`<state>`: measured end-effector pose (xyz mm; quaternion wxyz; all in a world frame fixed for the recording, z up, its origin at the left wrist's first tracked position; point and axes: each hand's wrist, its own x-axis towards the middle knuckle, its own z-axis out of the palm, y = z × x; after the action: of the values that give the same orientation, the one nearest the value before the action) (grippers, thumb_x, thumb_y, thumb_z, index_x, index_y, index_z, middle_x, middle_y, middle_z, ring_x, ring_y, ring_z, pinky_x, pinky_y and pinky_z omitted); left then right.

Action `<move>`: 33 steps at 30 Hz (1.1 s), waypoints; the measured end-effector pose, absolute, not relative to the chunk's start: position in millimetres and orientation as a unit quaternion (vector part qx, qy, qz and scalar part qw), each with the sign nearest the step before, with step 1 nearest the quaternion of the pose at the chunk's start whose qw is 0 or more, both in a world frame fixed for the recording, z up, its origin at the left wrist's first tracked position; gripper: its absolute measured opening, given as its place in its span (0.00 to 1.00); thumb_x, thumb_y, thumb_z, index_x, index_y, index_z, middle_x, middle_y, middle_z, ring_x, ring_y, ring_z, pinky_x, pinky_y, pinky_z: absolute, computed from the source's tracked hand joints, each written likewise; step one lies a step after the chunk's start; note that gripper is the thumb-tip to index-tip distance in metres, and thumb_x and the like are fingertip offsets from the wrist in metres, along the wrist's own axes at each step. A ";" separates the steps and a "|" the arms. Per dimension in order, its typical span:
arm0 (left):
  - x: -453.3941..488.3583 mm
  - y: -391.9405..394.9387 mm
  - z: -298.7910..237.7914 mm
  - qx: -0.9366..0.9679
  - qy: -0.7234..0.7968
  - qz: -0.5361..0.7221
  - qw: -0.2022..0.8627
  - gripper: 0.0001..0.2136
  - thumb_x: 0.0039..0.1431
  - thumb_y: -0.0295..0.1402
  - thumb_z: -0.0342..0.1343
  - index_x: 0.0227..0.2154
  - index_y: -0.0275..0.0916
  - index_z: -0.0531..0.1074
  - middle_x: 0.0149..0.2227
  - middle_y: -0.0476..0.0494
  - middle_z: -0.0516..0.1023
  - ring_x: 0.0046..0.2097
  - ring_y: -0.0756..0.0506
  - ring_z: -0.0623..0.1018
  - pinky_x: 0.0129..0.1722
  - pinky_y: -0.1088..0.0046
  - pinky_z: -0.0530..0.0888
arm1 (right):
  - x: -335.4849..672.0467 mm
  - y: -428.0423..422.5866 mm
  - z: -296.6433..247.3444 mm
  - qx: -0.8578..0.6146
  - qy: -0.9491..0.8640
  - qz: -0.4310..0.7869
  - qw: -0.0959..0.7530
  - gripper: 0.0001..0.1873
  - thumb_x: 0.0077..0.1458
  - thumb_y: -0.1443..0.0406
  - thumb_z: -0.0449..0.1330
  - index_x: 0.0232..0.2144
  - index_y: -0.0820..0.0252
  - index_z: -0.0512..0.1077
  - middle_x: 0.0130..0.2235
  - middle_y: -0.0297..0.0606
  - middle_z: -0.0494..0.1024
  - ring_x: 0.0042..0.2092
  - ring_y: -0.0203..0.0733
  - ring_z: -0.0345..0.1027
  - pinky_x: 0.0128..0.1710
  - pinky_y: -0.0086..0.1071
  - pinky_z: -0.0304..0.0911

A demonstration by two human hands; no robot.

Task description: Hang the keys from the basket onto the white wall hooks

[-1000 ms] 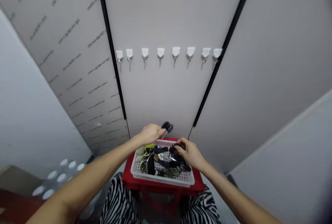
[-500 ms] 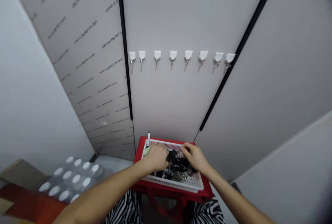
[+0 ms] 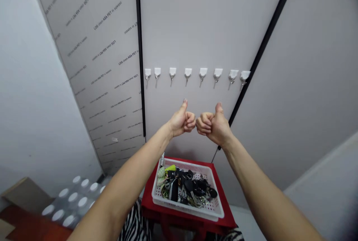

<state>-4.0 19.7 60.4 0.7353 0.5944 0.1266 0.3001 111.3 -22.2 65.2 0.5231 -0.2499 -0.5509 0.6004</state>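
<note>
My left hand (image 3: 183, 121) and my right hand (image 3: 213, 124) are raised side by side in front of the grey wall panel, each a fist with the thumb pointing up, holding nothing. Their knuckles nearly touch. Below them a white perforated basket (image 3: 213, 211) full of keys and black key fobs (image 3: 187, 189) sits on a red stool (image 3: 149, 206). A row of several white wall hooks (image 3: 195, 74) hangs bare just above my thumbs.
A shrink-wrapped pack of white-capped bottles (image 3: 73, 203) lies on the floor at lower left, beside a brown cardboard box (image 3: 25, 194). Black vertical strips (image 3: 140, 47) divide the wall panels. Zebra-print trousers (image 3: 134, 226) show under my arms.
Both hands have left the basket and risen in front of the wall, closing into thumbs-up fists. The keys that my left hand held a second ago are back in the basket.
</note>
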 end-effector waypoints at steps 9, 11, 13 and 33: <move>-7.4 17.4 50.4 0.585 0.154 0.296 0.739 0.27 0.42 0.54 0.27 0.07 0.35 0.49 0.06 0.54 0.50 0.10 0.59 0.51 0.11 0.83 0.49 | 108.4 -20.4 57.3 -0.261 -0.550 0.616 0.500 0.30 0.41 0.45 0.31 0.05 0.61 0.49 0.07 0.26 0.47 0.10 0.25 0.38 0.11 0.23 0.39; -8.0 17.8 46.9 0.590 0.170 0.291 0.733 0.27 0.42 0.54 0.26 0.07 0.35 0.49 0.07 0.54 0.51 0.10 0.59 0.51 0.11 0.83 0.49 | 107.1 -18.3 53.8 -0.267 -0.547 0.619 0.496 0.30 0.41 0.45 0.31 0.05 0.61 0.48 0.07 0.26 0.47 0.10 0.25 0.38 0.11 0.23 0.39; -8.7 18.1 37.2 0.599 0.190 0.287 0.724 0.26 0.42 0.53 0.26 0.07 0.35 0.49 0.07 0.54 0.52 0.10 0.59 0.51 0.11 0.82 0.48 | 105.6 -15.7 43.2 -0.283 -0.541 0.622 0.490 0.30 0.41 0.45 0.31 0.05 0.61 0.48 0.07 0.26 0.47 0.10 0.25 0.38 0.11 0.23 0.39; -69.2 -22.8 -111.5 0.832 0.521 0.143 0.124 0.12 0.42 0.36 0.46 0.33 0.42 0.64 0.35 0.47 0.69 0.38 0.46 0.66 0.36 0.70 0.60 | 101.8 -42.2 -125.3 -0.583 -0.725 0.245 0.274 0.21 0.45 0.54 0.41 0.11 0.62 0.57 0.14 0.28 0.54 0.18 0.29 0.47 0.18 0.24 0.44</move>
<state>-69.2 -22.8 -111.5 0.1245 0.8321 0.5213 0.1429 101.8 -42.2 -125.3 0.2740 -0.5826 -0.7248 0.2454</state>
